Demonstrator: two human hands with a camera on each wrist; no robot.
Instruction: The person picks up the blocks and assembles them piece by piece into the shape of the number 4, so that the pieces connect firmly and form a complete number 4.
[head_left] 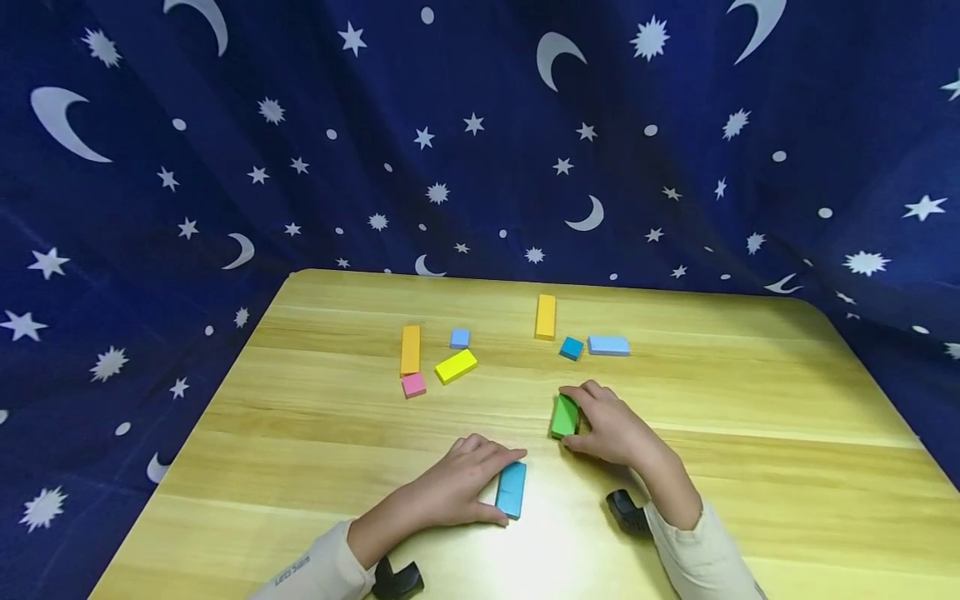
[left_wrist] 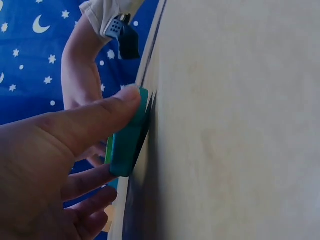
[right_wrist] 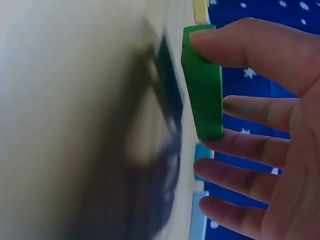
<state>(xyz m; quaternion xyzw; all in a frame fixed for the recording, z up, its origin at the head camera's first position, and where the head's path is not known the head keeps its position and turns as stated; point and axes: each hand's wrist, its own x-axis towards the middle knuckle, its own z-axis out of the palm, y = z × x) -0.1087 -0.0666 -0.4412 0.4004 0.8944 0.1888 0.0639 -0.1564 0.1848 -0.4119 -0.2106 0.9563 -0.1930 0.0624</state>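
Note:
Near the front of the table, my left hand point(head_left: 468, 483) pinches a light-blue rectangular block point(head_left: 512, 490) by its two ends. In the left wrist view this block point(left_wrist: 129, 135) looks teal, with the thumb on one end and a finger on the other. My right hand point(head_left: 611, 423) grips a green rectangular block point(head_left: 565, 417) a little farther back and to the right. The right wrist view shows the thumb on one end of the green block point(right_wrist: 204, 85), a finger at its other end and a shadow beside it on the tabletop.
Farther back on the wooden table point(head_left: 300, 450) lie an orange block point(head_left: 410, 350), a pink block point(head_left: 413, 385), a small blue block point(head_left: 460, 338) and a yellow block point(head_left: 456, 366). To their right are another orange block point(head_left: 545, 317), a dark-blue block point(head_left: 572, 348) and a pale-blue block point(head_left: 608, 345).

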